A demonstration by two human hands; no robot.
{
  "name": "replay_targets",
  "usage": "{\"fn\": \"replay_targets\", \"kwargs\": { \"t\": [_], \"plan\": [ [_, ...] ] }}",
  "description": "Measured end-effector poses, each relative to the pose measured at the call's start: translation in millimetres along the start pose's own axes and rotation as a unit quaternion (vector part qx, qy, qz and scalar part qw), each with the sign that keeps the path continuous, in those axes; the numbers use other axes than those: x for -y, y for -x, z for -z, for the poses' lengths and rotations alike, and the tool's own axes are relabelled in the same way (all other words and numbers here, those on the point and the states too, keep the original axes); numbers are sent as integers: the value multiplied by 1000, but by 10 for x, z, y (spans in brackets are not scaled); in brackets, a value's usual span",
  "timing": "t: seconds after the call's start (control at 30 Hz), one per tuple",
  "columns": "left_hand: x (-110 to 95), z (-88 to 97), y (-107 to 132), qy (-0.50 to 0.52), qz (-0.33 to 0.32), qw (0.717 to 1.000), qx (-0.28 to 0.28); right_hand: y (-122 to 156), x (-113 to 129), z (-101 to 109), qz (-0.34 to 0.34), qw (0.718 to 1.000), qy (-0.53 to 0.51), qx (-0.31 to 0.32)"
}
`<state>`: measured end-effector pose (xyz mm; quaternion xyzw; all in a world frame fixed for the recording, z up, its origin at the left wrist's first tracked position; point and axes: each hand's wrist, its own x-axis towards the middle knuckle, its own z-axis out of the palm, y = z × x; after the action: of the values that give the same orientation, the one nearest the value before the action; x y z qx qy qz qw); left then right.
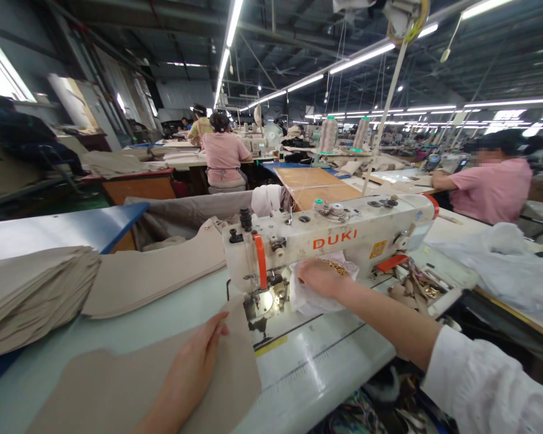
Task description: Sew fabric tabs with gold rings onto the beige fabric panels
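Observation:
My left hand pinches the edge of a flat beige fabric panel between thumb and fingers, just left of the needle area. The panel lies on the pale machine table. A white DUKI sewing machine with an orange guard stands before me. Under its arm, my right hand reaches into a thin white bag or wrapping. Small gold-coloured pieces show in the wrapping beside the wrist. The right fingertips are hidden, so whether they grip anything does not show.
Stacked beige panels lie at the left, with more panels beside the machine. Fabric scraps sit at the machine's right end. White sheeting covers the right-hand table. Thread cones stand behind; co-workers sit farther off.

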<state>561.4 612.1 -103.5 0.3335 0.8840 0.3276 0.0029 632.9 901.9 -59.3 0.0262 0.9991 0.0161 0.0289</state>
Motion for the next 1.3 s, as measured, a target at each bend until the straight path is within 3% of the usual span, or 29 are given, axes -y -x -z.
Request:
{"fn": "replay_targets", "kwargs": {
  "t": [0.27,0.43,0.57,0.73,0.9,0.97,1.07,1.3],
  "plan": [
    [-69,39,-7,10,1,1000,-7,85,-36,-17,-25,992,-109,-53],
    [-59,47,-14,21,6,1000,-4,206,-64,-71,-51,960,-250,-119],
    [-45,47,-33,16,1,1000,2,329,63,-120,-57,917,-373,-130],
    [-220,59,106,28,-10,1000,9,484,515,-266,-38,861,-491,-125],
    [-532,10,389,62,-51,996,41,514,1090,-449,-66,708,-701,-64],
    [-596,10,456,65,-38,996,42,513,1253,-461,-69,670,-738,-47],
    [-617,37,505,77,11,996,32,520,1384,-424,-56,640,-765,-47],
    [-648,49,548,78,77,994,0,556,1464,-401,-58,616,-782,-78]
  ]
}}
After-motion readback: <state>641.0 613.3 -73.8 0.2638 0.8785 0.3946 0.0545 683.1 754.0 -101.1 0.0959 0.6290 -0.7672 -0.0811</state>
